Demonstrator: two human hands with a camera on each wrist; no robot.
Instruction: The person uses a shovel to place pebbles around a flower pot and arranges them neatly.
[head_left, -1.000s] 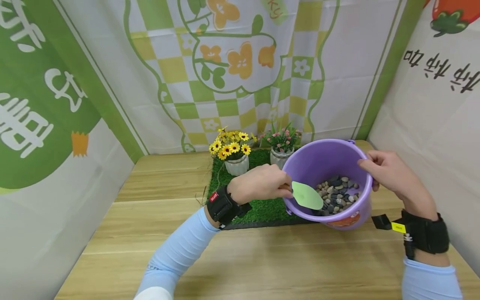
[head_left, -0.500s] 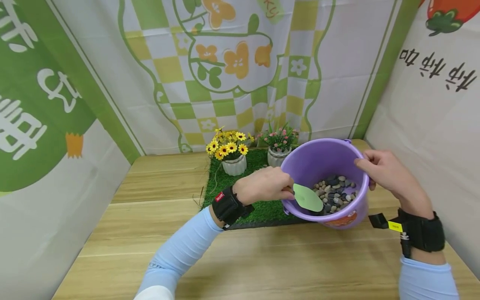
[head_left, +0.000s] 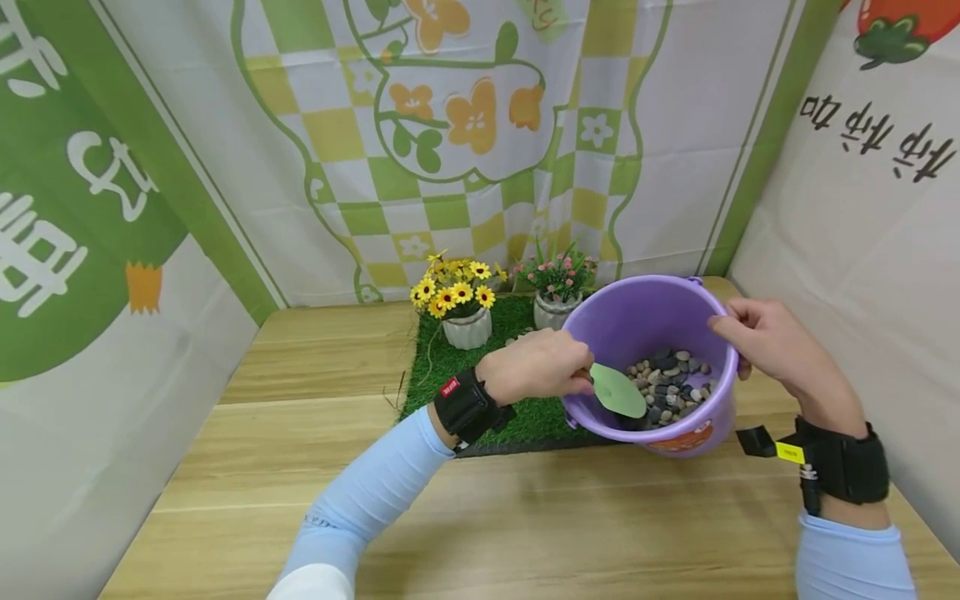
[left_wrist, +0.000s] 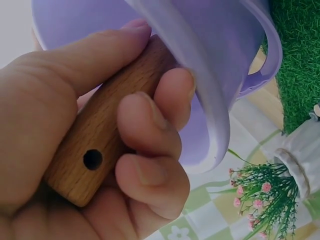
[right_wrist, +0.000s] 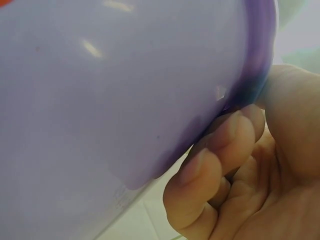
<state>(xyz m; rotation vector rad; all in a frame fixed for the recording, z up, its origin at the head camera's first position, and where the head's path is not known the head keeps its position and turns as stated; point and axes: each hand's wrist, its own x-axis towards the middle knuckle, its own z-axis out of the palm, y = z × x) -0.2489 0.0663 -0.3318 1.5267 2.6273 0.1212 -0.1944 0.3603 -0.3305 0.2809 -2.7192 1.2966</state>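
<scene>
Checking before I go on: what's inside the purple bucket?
Dark and tan pebbles lie in the purple bucket, with a green trowel blade inside its opening. Anything behind the blade or the bucket's near side is hidden.

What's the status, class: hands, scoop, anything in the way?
Left hand gripping green scoop by wooden handle. Right hand holding purple bucket. Pebbles inside bucket; no obstruction visible.

Both sleeves (head_left: 382, 492) are light blue, both wrist straps (head_left: 855, 464) black — the left strap bears a small red tag (head_left: 450, 387), the right one a yellow label (head_left: 790, 452).
</scene>
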